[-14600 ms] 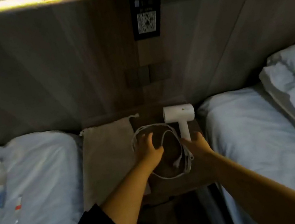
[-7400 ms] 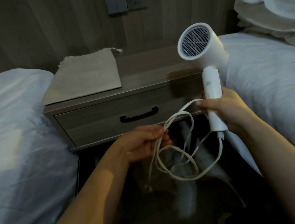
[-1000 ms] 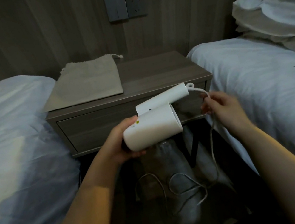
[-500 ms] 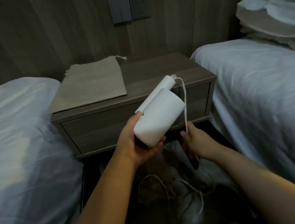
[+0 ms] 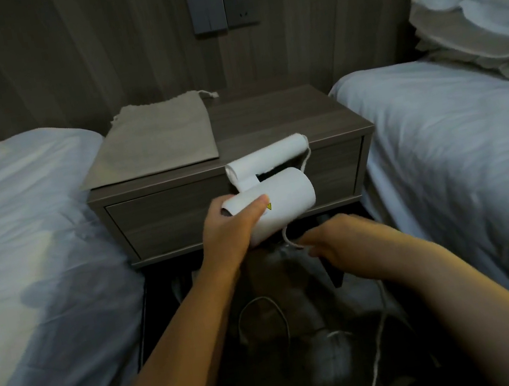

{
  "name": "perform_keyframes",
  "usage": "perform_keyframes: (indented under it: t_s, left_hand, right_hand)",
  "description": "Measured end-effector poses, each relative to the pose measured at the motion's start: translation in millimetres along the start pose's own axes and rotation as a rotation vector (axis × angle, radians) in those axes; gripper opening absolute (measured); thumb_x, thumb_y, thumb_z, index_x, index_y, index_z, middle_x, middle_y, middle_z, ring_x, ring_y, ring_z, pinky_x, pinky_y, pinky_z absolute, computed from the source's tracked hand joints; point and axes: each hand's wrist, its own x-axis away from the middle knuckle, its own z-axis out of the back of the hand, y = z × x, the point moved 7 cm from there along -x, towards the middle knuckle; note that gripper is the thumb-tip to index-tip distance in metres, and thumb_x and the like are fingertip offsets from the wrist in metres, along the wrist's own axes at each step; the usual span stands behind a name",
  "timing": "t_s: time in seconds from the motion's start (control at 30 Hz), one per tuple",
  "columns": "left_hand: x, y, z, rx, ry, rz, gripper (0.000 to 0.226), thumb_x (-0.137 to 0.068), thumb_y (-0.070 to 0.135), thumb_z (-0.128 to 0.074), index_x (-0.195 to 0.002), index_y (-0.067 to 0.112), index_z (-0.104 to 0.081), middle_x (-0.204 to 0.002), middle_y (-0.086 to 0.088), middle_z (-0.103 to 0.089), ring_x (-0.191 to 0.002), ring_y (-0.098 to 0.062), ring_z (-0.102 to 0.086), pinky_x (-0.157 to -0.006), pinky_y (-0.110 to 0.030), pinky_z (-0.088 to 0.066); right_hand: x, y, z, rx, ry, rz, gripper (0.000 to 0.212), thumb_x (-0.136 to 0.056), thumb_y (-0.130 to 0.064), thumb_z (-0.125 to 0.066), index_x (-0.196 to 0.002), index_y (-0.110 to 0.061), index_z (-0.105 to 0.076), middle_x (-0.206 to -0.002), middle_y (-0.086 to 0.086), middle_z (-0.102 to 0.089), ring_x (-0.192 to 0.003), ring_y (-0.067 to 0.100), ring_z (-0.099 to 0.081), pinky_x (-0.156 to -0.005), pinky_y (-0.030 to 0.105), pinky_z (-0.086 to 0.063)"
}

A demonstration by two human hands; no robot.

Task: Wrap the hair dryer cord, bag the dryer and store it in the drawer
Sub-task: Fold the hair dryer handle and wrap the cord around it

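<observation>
Evidently wrapping is under way: before the nightstand point(image 5: 266, 115), the left hand point(image 5: 229, 231) grips the hair dryer point(image 5: 285, 202) by its barrel while the right hand point(image 5: 333, 240) pinches the cord point(image 5: 286, 238). Next, its slack probably needs looping round the handle point(image 5: 267, 160).

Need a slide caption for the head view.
Left hand grips the folded white plastic hair dryer while the right hand pinches its white cord before a dark wooden nightstand.

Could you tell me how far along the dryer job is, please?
Nothing is finished yet. In hand: the left hand grips the dryer, the right hand pinches the cord, mostly hanging loose below. Left: wrapping; bagging, as the bag lies flat on the nightstand; storing, as the drawer is shut.
</observation>
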Motion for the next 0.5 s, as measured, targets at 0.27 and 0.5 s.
perform_keyframes:
  t_s: [0.27,0.5]
  left_hand:
    - [6,4,-22,-0.257,-0.386,-0.11,0.04,-0.073,0.023,-0.075,-0.105,0.03,-0.052,-0.1,0.01,-0.052,-0.092,-0.012,-0.056,-0.065,-0.027,-0.053]
    - [11,6,-22,-0.414,-0.526,-0.196,0.048,-0.068,0.024,-0.079,-0.107,0.032,-0.052,-0.106,0.012,-0.052,-0.097,-0.011,-0.056,-0.065,-0.022,-0.053]
  right_hand:
    - [14,14,46,-0.09,0.495,-0.04,0.02,-0.072,-0.036,-0.074,-0.078,-0.018,-0.067,-0.074,-0.001,-0.065,-0.076,0.016,-0.061,-0.067,0.024,-0.042]
    - [5,26,41,-0.314,0.348,-0.035,0.011,-0.081,-0.02,-0.069,-0.076,-0.029,-0.069,-0.085,-0.012,-0.063,-0.085,0.006,-0.058,-0.079,0.021,-0.044]
